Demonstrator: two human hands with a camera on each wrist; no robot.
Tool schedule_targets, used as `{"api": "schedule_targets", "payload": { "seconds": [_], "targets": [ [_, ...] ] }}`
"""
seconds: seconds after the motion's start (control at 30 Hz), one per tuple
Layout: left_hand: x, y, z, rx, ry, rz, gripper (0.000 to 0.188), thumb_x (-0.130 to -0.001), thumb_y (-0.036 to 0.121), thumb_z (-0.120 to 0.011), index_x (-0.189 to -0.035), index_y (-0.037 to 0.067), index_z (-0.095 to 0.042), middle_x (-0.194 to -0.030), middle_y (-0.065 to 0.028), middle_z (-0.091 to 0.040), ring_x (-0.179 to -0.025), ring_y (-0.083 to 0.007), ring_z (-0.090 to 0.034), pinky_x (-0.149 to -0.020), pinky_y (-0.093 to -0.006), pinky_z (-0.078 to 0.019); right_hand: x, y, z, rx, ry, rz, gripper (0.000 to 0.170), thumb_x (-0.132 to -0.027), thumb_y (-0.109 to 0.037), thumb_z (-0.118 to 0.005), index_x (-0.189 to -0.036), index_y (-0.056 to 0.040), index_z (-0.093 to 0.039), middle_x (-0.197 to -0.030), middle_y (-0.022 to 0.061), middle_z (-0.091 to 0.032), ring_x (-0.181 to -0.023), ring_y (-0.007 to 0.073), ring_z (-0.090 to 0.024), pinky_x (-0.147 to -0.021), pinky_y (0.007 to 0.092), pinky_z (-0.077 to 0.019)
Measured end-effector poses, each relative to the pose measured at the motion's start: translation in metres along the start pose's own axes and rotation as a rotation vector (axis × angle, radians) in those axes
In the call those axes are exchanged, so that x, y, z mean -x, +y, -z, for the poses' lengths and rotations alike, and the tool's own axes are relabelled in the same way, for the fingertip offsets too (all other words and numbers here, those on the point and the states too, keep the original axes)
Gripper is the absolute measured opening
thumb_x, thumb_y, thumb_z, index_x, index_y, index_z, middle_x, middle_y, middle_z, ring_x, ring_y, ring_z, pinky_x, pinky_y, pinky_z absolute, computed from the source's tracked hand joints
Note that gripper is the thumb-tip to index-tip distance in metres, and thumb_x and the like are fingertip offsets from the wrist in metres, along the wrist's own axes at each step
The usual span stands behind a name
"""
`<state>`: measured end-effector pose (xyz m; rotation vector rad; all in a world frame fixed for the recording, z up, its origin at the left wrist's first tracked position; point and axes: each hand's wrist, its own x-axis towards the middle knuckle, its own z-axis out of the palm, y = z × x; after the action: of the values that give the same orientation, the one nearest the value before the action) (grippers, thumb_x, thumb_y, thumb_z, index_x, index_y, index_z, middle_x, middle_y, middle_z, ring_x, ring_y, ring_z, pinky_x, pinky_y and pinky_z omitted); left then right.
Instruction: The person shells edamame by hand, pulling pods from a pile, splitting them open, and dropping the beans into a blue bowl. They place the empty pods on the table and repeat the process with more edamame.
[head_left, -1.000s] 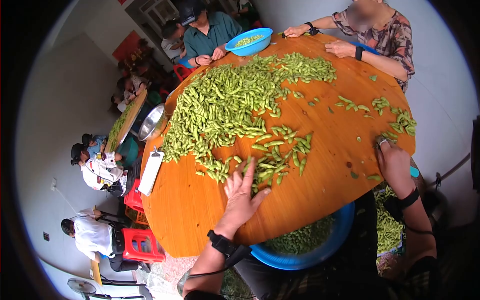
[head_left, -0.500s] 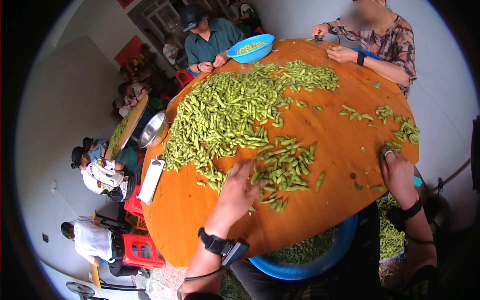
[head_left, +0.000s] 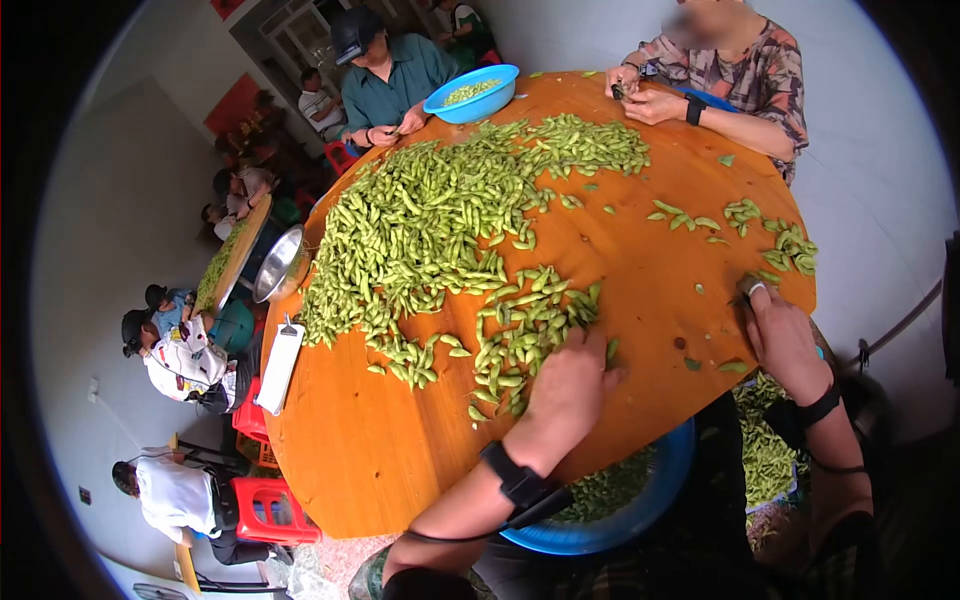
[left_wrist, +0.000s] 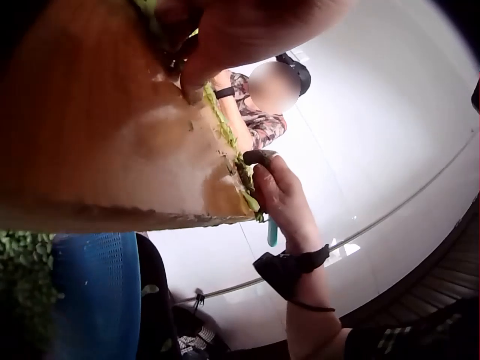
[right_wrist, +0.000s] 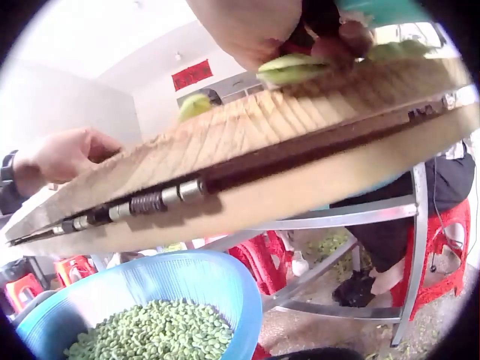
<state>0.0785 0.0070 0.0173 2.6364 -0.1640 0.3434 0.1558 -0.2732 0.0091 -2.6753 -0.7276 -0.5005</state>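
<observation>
Green soybean pods (head_left: pixel 420 220) lie heaped on the round wooden table (head_left: pixel 350 440). My left hand (head_left: pixel 565 390) is at the right side of a smaller group of pods (head_left: pixel 520 330), fingers bent down over it. Its fingertips are hidden in the head view; in the left wrist view, bits of green show beside the fingers and thumb, but I cannot tell whether they pinch a pod. At the table's right edge, my right hand (head_left: pixel 785 340) curls its fingers round a small dark object (left_wrist: pixel 259 157), mostly hidden. A pod (right_wrist: pixel 292 69) lies beside these fingers in the right wrist view.
Below the table edge stands a blue basin (head_left: pixel 600 540) holding shelled beans (right_wrist: pixel 157 330). A clipboard (head_left: pixel 280 365) and a metal bowl (head_left: pixel 278 262) are at left. Two people sit across, near a light-blue basin (head_left: pixel 470 100). Small pod clusters (head_left: pixel 790 248) lie at right.
My left hand has moved right across the small group of pods, from its left side to its right side. The right hand stays at the table edge.
</observation>
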Motion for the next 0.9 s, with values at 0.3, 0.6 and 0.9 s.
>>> {"api": "schedule_targets", "payload": {
  "seconds": [0.3, 0.6, 0.9],
  "targets": [
    [0.021, 0.001, -0.004, 0.176, 0.076, 0.008, 0.019, -0.087, 0.013, -0.067, -0.103, 0.004, -0.064, -0.089, -0.0155, -0.065, -0.067, -0.0292, -0.064, -0.061, -0.0392, -0.0510, 0.002, -0.057, 0.018, -0.616, -0.099, 0.048, 0.010, -0.090, -0.004, -0.053, -0.099, -0.0001, -0.051, -0.076, 0.0208, -0.055, -0.073, 0.0414, -0.059, -0.060, 0.0451, -0.0457],
    [0.066, 0.003, -0.001, 0.955, 0.096, 0.389, 0.023, -0.096, 0.007, -0.058, -0.118, 0.003, -0.065, -0.075, 0.0002, -0.062, -0.056, -0.0043, -0.052, -0.052, -0.0193, -0.0451, 0.005, -0.129, -0.009, -1.374, -0.672, -0.320, 0.018, -0.100, -0.014, -0.046, -0.093, 0.0002, -0.055, -0.072, 0.0028, -0.058, -0.056, 0.0106, -0.063, -0.044, 0.0221, -0.0477],
    [0.082, -0.001, -0.015, 0.360, 0.346, -0.025, 0.034, -0.093, 0.000, -0.058, -0.127, 0.004, -0.060, -0.083, -0.0054, -0.060, -0.059, -0.0080, -0.054, -0.054, -0.0236, -0.0453, 0.018, -0.143, -0.014, -1.272, -0.721, -0.301, 0.019, -0.098, -0.013, -0.050, -0.085, -0.0007, -0.057, -0.066, 0.0023, -0.058, -0.052, 0.0089, -0.060, -0.043, 0.0217, -0.0433]
  ]
}}
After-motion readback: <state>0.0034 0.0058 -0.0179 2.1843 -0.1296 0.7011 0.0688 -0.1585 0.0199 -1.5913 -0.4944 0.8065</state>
